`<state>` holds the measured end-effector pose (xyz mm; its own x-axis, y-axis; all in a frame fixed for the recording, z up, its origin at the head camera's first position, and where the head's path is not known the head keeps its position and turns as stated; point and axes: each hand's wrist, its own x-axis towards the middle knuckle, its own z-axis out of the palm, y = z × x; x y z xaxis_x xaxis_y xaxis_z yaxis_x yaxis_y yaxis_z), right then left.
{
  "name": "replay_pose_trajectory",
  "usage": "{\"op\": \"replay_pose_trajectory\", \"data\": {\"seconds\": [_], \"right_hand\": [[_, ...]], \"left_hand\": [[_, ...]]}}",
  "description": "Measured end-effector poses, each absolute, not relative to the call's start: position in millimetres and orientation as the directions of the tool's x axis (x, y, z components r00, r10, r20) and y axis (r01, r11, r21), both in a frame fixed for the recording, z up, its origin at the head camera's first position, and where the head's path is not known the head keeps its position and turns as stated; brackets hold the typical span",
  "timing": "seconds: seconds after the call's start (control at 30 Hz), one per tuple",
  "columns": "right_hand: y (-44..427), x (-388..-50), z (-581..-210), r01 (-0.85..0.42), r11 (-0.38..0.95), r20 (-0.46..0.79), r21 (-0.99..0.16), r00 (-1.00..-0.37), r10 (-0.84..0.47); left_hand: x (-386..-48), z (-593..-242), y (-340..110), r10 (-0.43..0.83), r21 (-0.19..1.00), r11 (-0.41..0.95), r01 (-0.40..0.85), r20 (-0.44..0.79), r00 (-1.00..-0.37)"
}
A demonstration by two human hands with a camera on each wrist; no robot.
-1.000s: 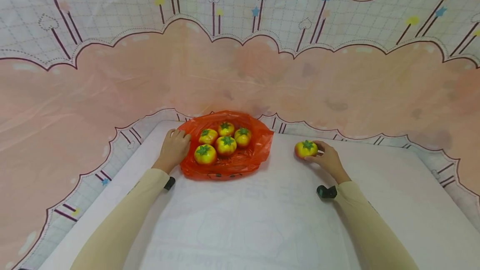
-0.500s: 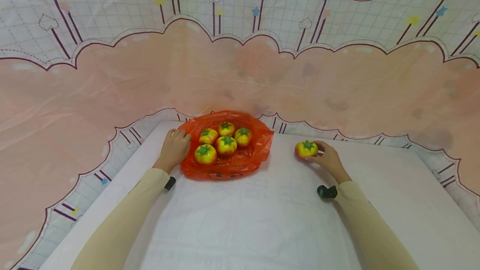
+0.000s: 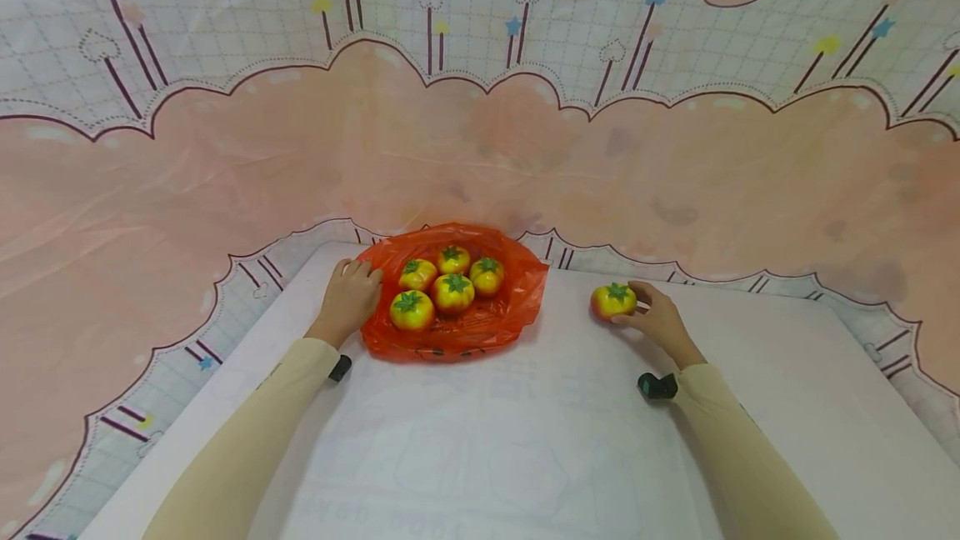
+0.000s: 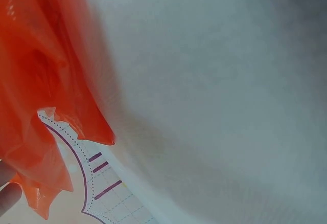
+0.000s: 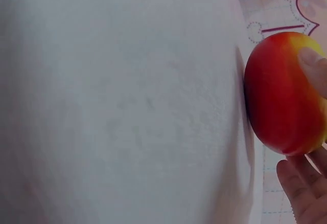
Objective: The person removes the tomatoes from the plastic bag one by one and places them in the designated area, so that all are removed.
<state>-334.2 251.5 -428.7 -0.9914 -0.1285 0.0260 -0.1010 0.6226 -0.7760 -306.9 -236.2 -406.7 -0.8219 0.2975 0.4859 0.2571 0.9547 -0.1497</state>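
Note:
At the left rim of an open red plastic bag [image 3: 480,332], my left hand [image 3: 347,298] pinches the film. Its fingertips [image 4: 7,197] show at the lower left of the left wrist view, with the orange-looking bag edge between them. Several yellow-and-red tomatoes [image 3: 453,294] with green star-shaped tops sit in the bag. Off to the right, my right hand [image 3: 660,323] grips a single tomato [image 3: 613,302] between thumb and fingers. From the right wrist, this tomato [image 5: 281,96] looks smooth, red underneath and yellow on one side. It appears to rest on the table.
A white-covered table [image 3: 480,440] spreads below both arms. Behind it hangs a pink-and-white patterned cloth [image 3: 487,148], meeting the table's far edge close behind the bag. Small dark wrist cameras [image 3: 657,387] sit at both cuffs.

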Motion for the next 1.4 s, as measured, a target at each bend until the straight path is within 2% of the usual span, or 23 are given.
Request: {"op": "replay_pose_trajectory", "data": {"seconds": [0.23,0.8,1.4], "right_hand": [[255,-336,-425,-0.158,0.613,0.066,-0.774,-0.983,-0.169],[254,-334,-414,-0.135,0.601,0.041,-0.788,-0.985,-0.167],[253,-336,-385,-0.145,0.671,0.055,-0.727,-0.987,-0.153]], "left_hand": [[-306,-405,-236,0.297,-0.148,0.955,0.258,0.490,-0.820],[-307,-407,-236,0.291,-0.138,0.957,0.256,0.490,-0.822],[-308,-408,-237,0.289,-0.142,0.957,0.252,0.486,-0.825]]}}
